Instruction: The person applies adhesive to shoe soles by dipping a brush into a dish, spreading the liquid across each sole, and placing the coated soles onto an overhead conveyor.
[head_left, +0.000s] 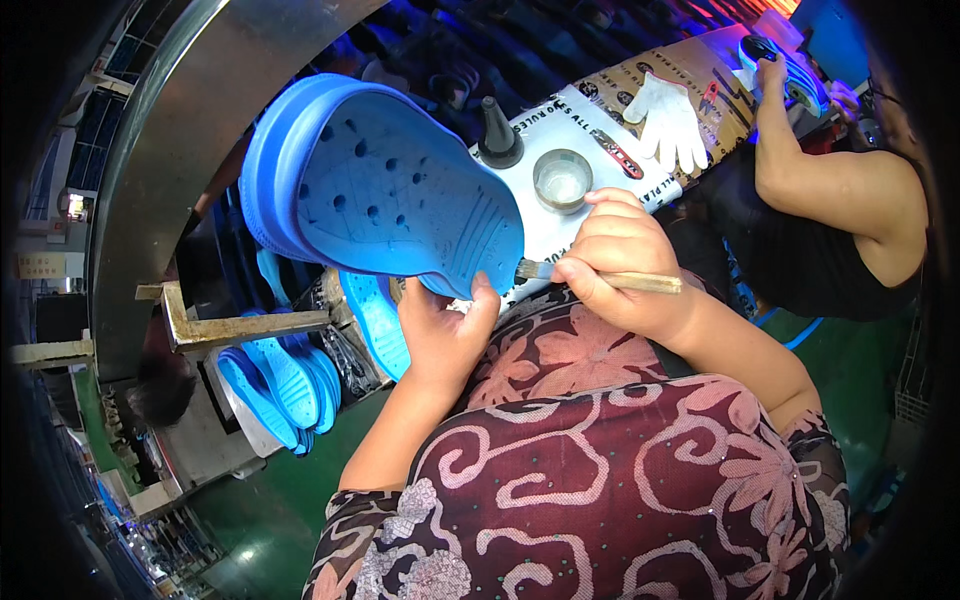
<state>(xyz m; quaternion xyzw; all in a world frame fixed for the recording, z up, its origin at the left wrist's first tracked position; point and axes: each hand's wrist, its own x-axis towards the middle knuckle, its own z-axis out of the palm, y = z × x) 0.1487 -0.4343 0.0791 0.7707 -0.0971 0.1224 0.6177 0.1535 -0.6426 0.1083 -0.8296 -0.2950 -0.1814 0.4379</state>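
A blue perforated clog sole (400,190), its raised rim curving round the holed toe end, is held up in front of me. My left hand (445,320) grips its narrow heel end from below, thumb on the near edge. In my right hand (625,262) is a brush (640,282) with a wooden handle, pinched between thumb and fingers. Its bristles point left and meet or nearly meet the heel edge. Just beyond my right hand stands a small round metal bowl (562,181) with pale contents. A dark cone-shaped object (497,138) is behind the heel.
A white glove (665,125) lies on the printed sheet covering the table (600,110). More blue soles (285,385) are stacked at lower left beside a wooden bar (250,328). A curved metal frame (150,170) rises at left. At right, a co-worker (840,200) handles a blue shoe.
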